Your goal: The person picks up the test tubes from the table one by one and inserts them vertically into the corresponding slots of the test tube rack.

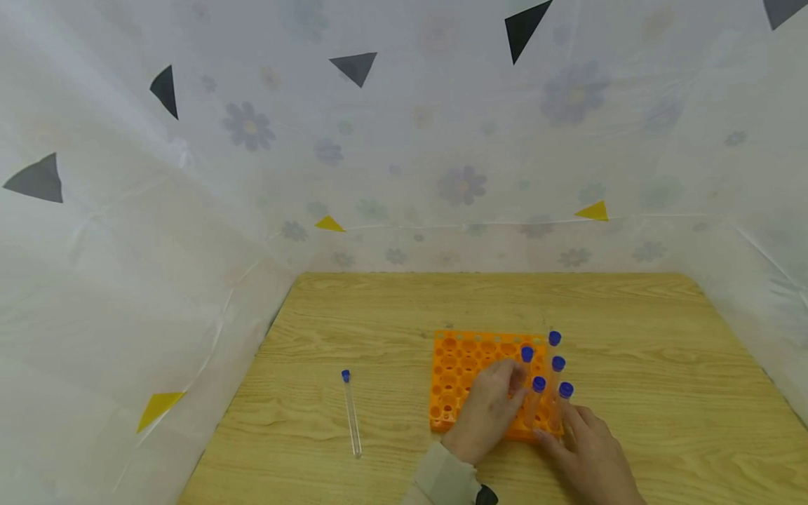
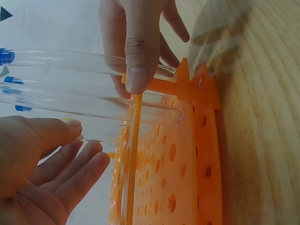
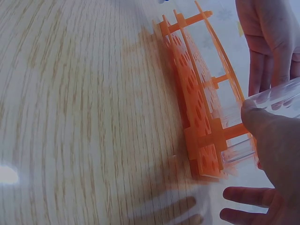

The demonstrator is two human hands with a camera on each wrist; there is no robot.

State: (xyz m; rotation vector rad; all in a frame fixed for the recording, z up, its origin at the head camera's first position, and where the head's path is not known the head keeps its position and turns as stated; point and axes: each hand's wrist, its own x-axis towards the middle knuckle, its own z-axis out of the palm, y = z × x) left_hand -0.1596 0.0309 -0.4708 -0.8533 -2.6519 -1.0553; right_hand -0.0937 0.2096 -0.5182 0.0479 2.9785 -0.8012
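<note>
An orange test tube rack (image 1: 451, 382) stands on the table, several clear blue-capped test tubes (image 1: 539, 384) upright at its right end. My left hand (image 1: 489, 403) is over the rack beside these tubes. In the left wrist view its thumb and fingers (image 2: 70, 187) are apart with a gap between them, close to the tubes. My right hand (image 1: 590, 449) holds the rack's near right corner. Its thumb (image 2: 139, 77) presses the top plate's edge, and the other fingers are partly hidden behind the tubes and rack.
One more blue-capped test tube (image 1: 352, 417) lies on the wood-grain table (image 1: 284, 449) left of the rack. A pale flowered sheet (image 1: 404, 154) with dark and yellow triangles surrounds the table at the back and sides.
</note>
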